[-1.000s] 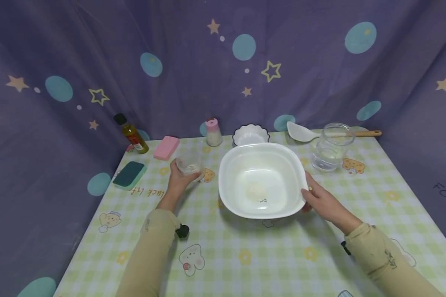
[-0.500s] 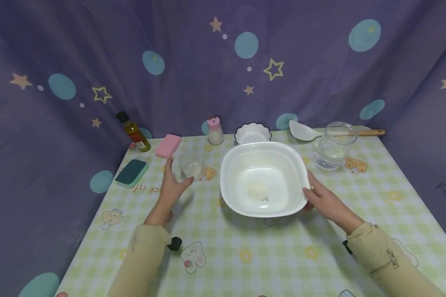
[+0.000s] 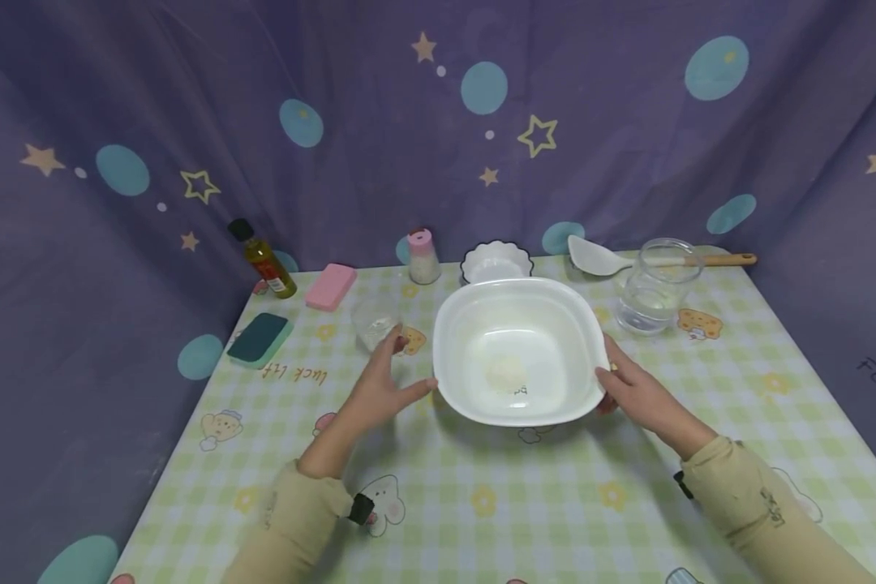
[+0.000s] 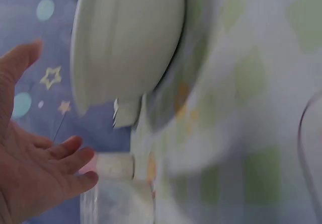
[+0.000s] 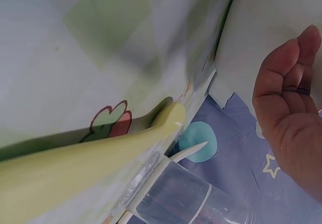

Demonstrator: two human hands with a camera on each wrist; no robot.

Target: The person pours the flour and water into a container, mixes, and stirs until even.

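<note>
A large white bowl (image 3: 518, 349) stands mid-table with a pale patch on its bottom. My right hand (image 3: 616, 381) grips its right rim, thumb on top; the right wrist view shows that hand (image 5: 289, 108) with fingers curled against the bowl's wall (image 5: 266, 27). My left hand (image 3: 397, 377) is open, fingers straight, with the thumb tip almost at the bowl's left rim. It holds nothing. A small clear glass cup (image 3: 375, 320) stands on the table just beyond its fingertips. In the left wrist view the left hand (image 4: 35, 168) is spread beside the bowl (image 4: 126, 38) and the cup (image 4: 118, 204).
Along the back stand an oil bottle (image 3: 263, 259), a pink sponge (image 3: 331, 286), a pink-capped shaker (image 3: 423, 256), a small scalloped white bowl (image 3: 495, 259), a white spatula (image 3: 606, 261) and a glass jar (image 3: 653, 285) with water. A green sponge (image 3: 259, 338) lies left.
My left hand has let go of the small glass cup, left it standing, and moved right to the bowl's left side. The right hand stays on the rim.
</note>
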